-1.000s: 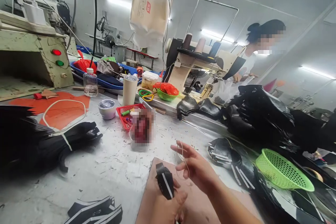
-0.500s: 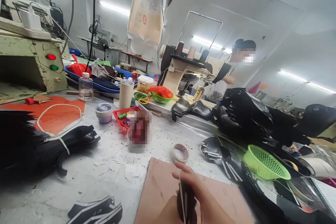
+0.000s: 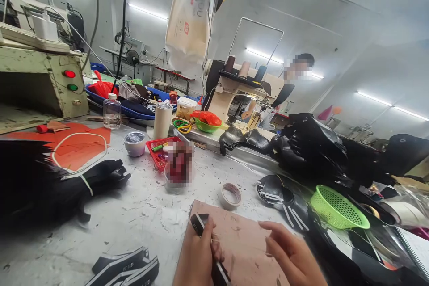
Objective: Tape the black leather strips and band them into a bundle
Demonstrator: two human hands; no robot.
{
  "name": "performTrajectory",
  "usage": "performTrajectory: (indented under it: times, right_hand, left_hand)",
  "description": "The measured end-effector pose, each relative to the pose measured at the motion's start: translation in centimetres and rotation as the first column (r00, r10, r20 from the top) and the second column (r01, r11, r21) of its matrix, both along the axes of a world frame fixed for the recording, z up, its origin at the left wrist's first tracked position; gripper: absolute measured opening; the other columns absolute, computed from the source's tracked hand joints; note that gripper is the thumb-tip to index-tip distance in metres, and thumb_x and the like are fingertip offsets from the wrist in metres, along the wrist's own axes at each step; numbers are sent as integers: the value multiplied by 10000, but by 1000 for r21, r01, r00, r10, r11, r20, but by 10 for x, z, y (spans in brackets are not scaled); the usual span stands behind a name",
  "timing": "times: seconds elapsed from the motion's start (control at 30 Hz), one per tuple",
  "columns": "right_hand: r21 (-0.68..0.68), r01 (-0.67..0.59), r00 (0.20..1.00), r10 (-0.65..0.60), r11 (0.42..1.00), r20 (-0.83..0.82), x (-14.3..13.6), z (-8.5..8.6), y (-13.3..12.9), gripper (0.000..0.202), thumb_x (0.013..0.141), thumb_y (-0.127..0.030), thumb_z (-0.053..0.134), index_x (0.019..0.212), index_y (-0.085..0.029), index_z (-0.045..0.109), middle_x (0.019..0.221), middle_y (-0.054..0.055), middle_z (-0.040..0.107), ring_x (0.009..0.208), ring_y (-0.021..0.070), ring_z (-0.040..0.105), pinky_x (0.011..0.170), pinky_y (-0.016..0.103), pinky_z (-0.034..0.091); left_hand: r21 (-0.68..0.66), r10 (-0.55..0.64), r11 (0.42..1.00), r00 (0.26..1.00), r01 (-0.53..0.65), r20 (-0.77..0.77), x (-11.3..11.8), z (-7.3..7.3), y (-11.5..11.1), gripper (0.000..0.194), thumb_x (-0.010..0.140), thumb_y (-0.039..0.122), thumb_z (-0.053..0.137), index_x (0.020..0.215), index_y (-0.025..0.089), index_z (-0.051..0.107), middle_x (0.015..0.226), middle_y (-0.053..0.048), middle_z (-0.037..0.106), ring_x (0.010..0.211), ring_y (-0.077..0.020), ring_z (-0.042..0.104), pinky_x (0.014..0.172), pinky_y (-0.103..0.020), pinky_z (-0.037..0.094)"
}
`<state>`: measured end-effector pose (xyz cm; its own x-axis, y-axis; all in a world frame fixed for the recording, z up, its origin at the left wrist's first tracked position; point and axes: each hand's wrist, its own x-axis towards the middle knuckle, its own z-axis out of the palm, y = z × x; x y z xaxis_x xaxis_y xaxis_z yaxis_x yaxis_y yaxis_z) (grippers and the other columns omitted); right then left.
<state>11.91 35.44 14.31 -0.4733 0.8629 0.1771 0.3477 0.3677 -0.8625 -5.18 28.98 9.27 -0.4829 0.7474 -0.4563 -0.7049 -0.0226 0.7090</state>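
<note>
At the far left, a black stack of cut pieces (image 3: 33, 187) lies on the bench (image 3: 77, 250), a pale band (image 3: 87, 184) around its narrow end. Orange sheets (image 3: 67, 149) lie behind it. Next come a clear bottle (image 3: 112, 118) and, nearer the front edge, a small group of black pieces (image 3: 129, 270) with white edges. A lidded cup (image 3: 134, 146) stands beside a red basket (image 3: 154, 156).

The left hand (image 3: 197, 252) is closed around a black piece (image 3: 219, 273) with a white stripe, held slantwise over the pinkish board (image 3: 241, 246); both ends show past the fingers. I cannot tell whether it is one layer or several. A thin pale strand (image 3: 215, 239) shows by those fingers. A tape roll (image 3: 231, 205) lies just beyond the board. The right hand (image 3: 290, 248) is apart from the piece, its fingers loosely spread and bent above the board's right side. Farther right sit a green colander (image 3: 337, 212) and a spiral notebook (image 3: 415, 250).
</note>
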Motion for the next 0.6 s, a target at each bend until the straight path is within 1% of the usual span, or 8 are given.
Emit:
performTrajectory:
  times: [0.1, 0.17, 0.27, 0.33, 0.4, 0.43, 0.53, 0.6]
  right_hand:
    - [-410, -42, 937, -106, 911, -332, -2, -1, -6, 415, 782, -565, 643, 919, -176, 692, 472, -45, 426, 406, 107, 410, 507, 276, 449]
    - [-532, -131, 871, -159, 836, -464, -10, 3, -3, 422, 760, -539, 672, 1018, -204, 660, 492, -56, 456, 390, 92, 412, 524, 282, 490]
    - [-568, -117, 755, -298, 815, -584, -28, 3, 9, 605, 625, -386, 797, 1154, -286, 522, 922, 37, 662, 726, 161, 657, 715, 325, 553]
    - [-492, 52, 694, -386, 869, -608, -40, -6, 17, 564, 564, -334, 832, 1010, -270, 494, 1257, 96, 558, 1021, 241, 640, 837, 385, 536]
    - [-301, 224, 733, -363, 927, -575, -48, -19, 21, 463, 612, -381, 816, 818, -227, 431, 1437, 106, 389, 1148, 298, 575, 890, 440, 512]
    - [-208, 239, 777, -316, 948, -544, -49, -26, 21, 458, 652, -414, 795, 777, -217, 401, 1493, 101, 305, 1187, 316, 544, 905, 460, 502]
    - [-20, 46, 907, -50, 999, -419, -47, -37, 11, 450, 706, -532, 733, 921, -242, 464, 1540, 125, 203, 1275, 349, 451, 934, 487, 485]
    - [149, -105, 956, 141, 983, -256, -44, -29, -1, 625, 673, -579, 731, 1141, -262, 466, 1524, 165, 230, 1311, 365, 400, 960, 487, 465]
  left_hand:
    - [-22, 73, 997, 995, -72, 65, -1, 11, 0, 720, 502, 823, 656, 788, 194, 451, 456, 100, 339, 408, -72, 329, 432, -208, 322]
    - [-6, 65, 998, 995, -65, 79, 3, 14, -2, 730, 482, 840, 653, 756, 194, 450, 456, 90, 347, 418, -75, 340, 446, -215, 334]
    - [158, -95, 982, 995, 100, -39, 12, 8, -6, 688, 533, 823, 651, 691, 172, 496, 440, 57, 383, 426, -91, 385, 494, -248, 376]
    - [256, -185, 942, 972, 217, -146, 18, 0, -9, 651, 573, 781, 671, 648, 152, 521, 434, 41, 393, 433, -94, 403, 515, -252, 377]
    - [281, -207, 925, 958, 257, -197, 19, -11, -11, 608, 594, 716, 716, 665, 136, 549, 440, 33, 415, 438, -98, 425, 509, -243, 379]
    - [286, -202, 922, 955, 260, -219, 18, -16, -12, 577, 622, 678, 725, 720, 130, 571, 466, 25, 450, 447, -102, 448, 505, -236, 389]
    - [323, -125, 917, 937, 235, -327, 15, -32, -9, 447, 698, 476, 766, 955, 144, 613, 576, 7, 561, 494, -113, 528, 502, -213, 435]
    - [426, 30, 883, 883, 196, -469, 18, -39, -4, 401, 646, 310, 813, 979, 153, 653, 635, -23, 619, 567, -150, 598, 503, -216, 463]
